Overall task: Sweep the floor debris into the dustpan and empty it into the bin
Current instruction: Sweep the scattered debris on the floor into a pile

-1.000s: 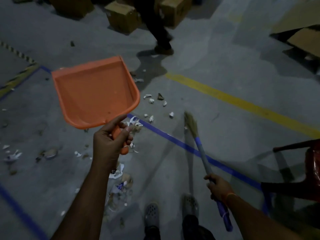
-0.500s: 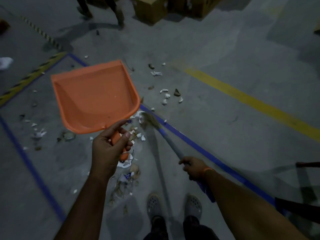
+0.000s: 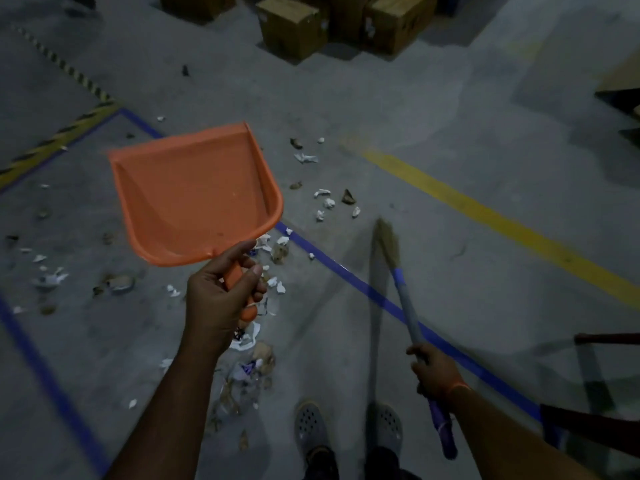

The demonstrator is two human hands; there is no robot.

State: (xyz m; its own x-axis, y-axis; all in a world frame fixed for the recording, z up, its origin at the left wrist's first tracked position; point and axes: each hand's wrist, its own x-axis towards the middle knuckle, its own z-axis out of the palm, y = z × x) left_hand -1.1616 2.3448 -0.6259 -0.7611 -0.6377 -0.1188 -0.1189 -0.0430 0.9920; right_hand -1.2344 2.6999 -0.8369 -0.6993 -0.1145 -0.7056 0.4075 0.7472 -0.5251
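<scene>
My left hand (image 3: 221, 296) grips the handle of an orange dustpan (image 3: 194, 199), held above the floor with its inside facing me and nothing in it. My right hand (image 3: 436, 372) grips the blue and grey stick of a small broom (image 3: 405, 296); its straw head (image 3: 387, 240) points forward over the floor, right of the blue line. Scraps of white paper and brown debris (image 3: 329, 202) lie ahead of the broom. More debris (image 3: 252, 368) lies in a trail under my left forearm, and other bits (image 3: 52, 277) are scattered at the left. No bin is in view.
Cardboard boxes (image 3: 294, 26) stand at the back. A blue floor line (image 3: 374, 296) and a yellow one (image 3: 502, 223) cross the concrete. Yellow-black hazard tape (image 3: 62, 133) runs at the left. A dark red chair (image 3: 602, 424) stands at the right edge. My feet (image 3: 346, 427) are at the bottom.
The broom head has swung from the debris beside the dustpan out to the right, across the blue line. My right hand moved right and down. The dustpan stays held up.
</scene>
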